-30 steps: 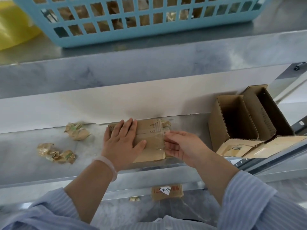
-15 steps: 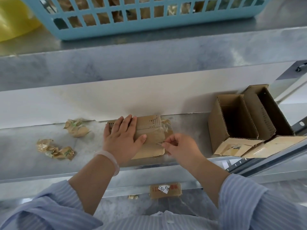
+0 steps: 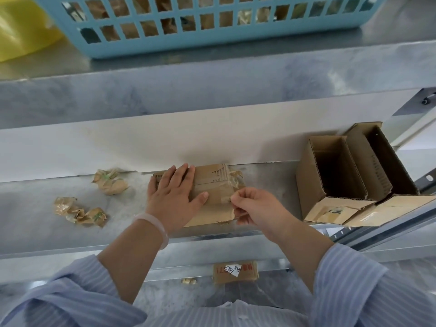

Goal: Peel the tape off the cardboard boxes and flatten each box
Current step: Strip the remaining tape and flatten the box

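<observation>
The left hand [image 3: 173,197], fingers straight, is pressing the small brown cardboard box [image 3: 213,185] flat onto the grey metal shelf [image 3: 35,208]. The right hand [image 3: 256,208] is pinching clear tape [image 3: 233,182] at the box's right edge. Two open brown cardboard boxes [image 3: 311,187] are standing farther right, well apart.

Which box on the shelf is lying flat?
The middle box, flat under the left hand; right hand pinches its tape. The two boxes at right are open and unflattened.

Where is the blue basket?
In the head view, the blue basket sits on the upper metal shelf at the top, with a yellow bag at its left.
</observation>
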